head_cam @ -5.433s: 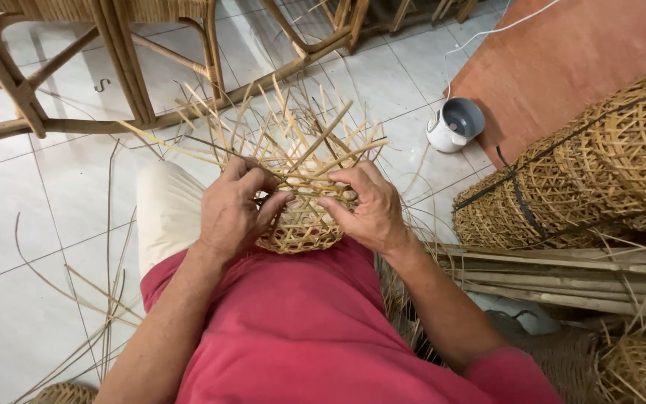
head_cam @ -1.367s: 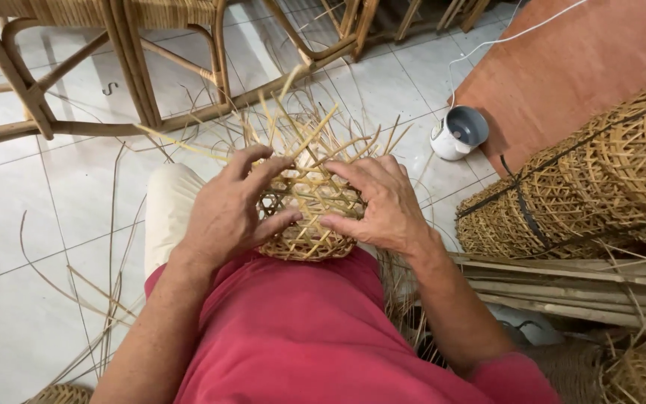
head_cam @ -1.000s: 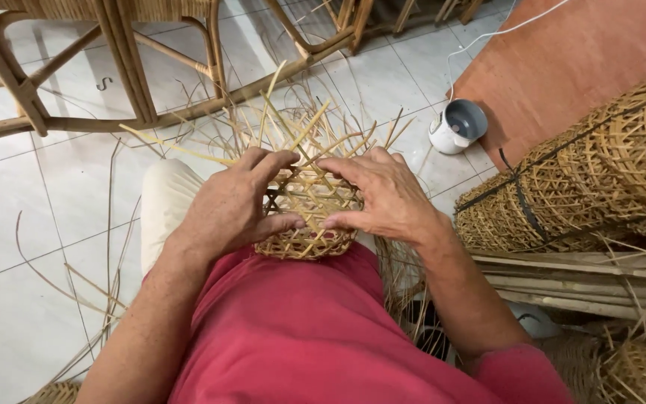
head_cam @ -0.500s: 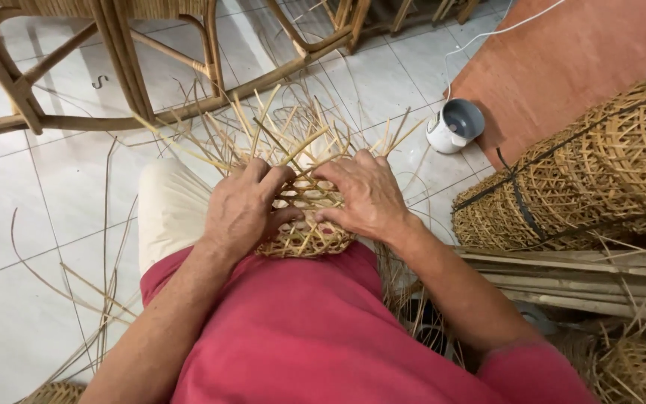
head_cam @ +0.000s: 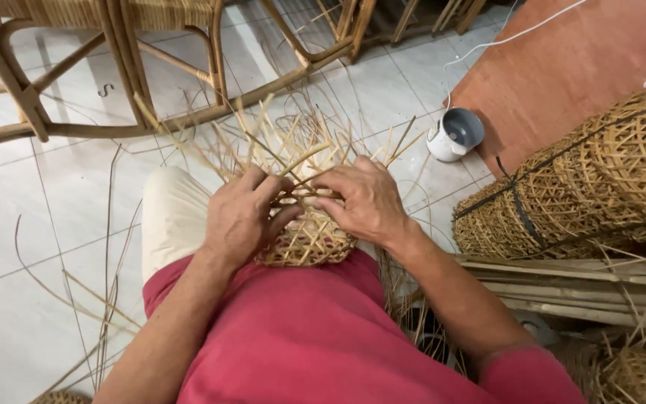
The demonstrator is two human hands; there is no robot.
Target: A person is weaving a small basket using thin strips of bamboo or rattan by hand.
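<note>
Basket [head_cam: 309, 241] body is looking woven, rim unfinished: left hand [head_cam: 242, 218] and right hand [head_cam: 365, 202] are pinching loose upright strips [head_cam: 278, 146] at top.

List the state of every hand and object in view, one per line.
Left hand: gripping the basket's side.
Right hand: pinching strips at the rim.
Small woven basket: unfinished, loose strips sticking up.
Bundled baskets: finished, tied, lying sideways.
White cup: tipped on the floor.
</note>
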